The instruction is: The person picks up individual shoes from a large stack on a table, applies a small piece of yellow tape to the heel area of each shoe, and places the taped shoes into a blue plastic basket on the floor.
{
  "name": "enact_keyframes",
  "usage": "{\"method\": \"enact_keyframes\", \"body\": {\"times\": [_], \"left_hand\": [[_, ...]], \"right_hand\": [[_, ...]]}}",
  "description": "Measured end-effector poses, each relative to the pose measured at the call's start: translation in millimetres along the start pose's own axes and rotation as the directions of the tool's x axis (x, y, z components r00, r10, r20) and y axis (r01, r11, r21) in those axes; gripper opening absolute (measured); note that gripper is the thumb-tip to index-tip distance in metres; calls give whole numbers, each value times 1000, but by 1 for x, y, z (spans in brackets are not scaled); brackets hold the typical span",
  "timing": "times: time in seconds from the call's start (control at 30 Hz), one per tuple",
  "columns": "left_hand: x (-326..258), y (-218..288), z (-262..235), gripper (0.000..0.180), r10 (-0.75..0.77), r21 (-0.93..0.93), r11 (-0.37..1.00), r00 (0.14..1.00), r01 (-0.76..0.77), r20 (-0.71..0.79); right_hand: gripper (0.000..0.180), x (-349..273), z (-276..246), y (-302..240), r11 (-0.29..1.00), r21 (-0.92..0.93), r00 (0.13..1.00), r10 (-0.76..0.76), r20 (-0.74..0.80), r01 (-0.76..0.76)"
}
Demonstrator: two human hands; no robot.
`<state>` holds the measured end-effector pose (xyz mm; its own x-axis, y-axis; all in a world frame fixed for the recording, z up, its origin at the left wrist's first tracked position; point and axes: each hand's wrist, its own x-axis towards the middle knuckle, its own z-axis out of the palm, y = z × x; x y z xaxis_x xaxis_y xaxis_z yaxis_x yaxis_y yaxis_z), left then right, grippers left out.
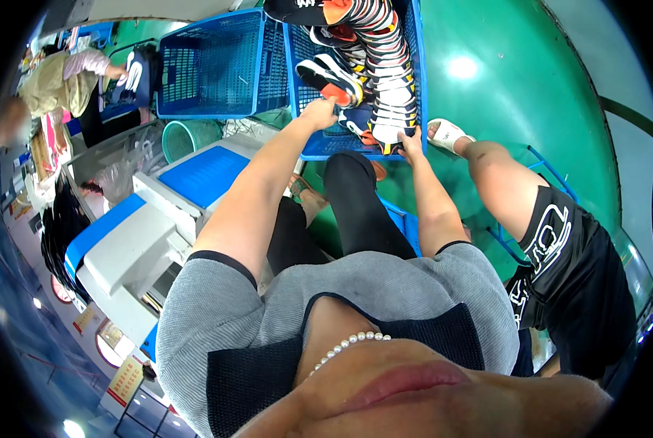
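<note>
A blue plastic crate [419,44] stands in front of my knees. Inside it, a long row of nested shoe uppers [388,69], white and black with red and yellow edges, runs along the right side. Left of that row lies a looser black-and-white shoe upper [330,75] with an orange part. My left hand [319,115] reaches over the crate's near left side, its fingers closed at the orange part. My right hand [412,142] is at the near right corner, fingers closed on the end of the row. Some fingertips are hidden on both hands.
A second blue crate [210,66] stands to the left, with a green round basket [189,139] near it. A grey machine with a blue top [206,174] is by my left arm. Another person's bare leg [505,175] is close on my right; a co-worker [64,80] is far left.
</note>
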<state>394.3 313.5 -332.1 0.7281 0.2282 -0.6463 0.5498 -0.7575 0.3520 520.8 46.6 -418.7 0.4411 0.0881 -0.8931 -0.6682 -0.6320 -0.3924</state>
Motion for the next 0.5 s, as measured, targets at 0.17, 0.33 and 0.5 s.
{"method": "enact_keyframes", "body": {"times": [0.17,0.33,0.5], "left_hand": [[-67,11,21,52,-167,-722,691,969,-18,-184],[-226,126,-104,59,-225,-883,79,855,-463,-468],[-391,184,-212,83,3,-317,158,321,-935,-947]], "right_hand": [[65,23,8,32,864,-338,875,-449,-180,374],[44,-53,30,7,892,-310,940,-282,190,330],[16,-57,16,56,943,-288,871,-7,491,170]]}}
